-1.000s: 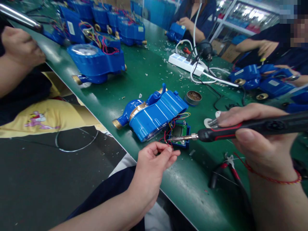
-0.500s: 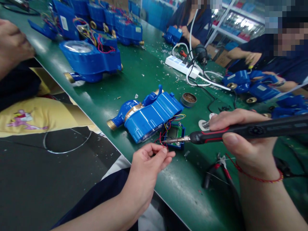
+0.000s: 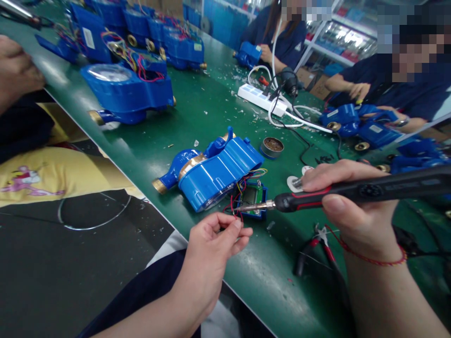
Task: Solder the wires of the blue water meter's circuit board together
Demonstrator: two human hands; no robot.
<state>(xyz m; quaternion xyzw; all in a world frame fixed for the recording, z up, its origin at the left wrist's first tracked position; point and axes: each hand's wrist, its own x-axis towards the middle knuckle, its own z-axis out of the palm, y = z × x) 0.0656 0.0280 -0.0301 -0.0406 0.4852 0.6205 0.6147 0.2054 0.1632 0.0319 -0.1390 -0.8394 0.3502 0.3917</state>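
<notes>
My right hand is wrapped round a black and red soldering iron. Its metal tip reaches left to thin wires just above my left fingertips. My left hand pinches a red wire between thumb and fingers. Beside the tip lies a green circuit board in a small blue housing, with coloured wires running up from it. Those wires lead to a blue water meter with brass fittings, lying on its side behind my left hand.
Red-handled cutters lie below my right hand. A round tin, a white power strip and cables stand behind the meter. More blue meters fill the back left. People work across the green table; another person's hand is at left.
The whole view has shifted slightly, so things appear a little further left. Both hands keep their hold, and the iron's tip stays at the wires.
</notes>
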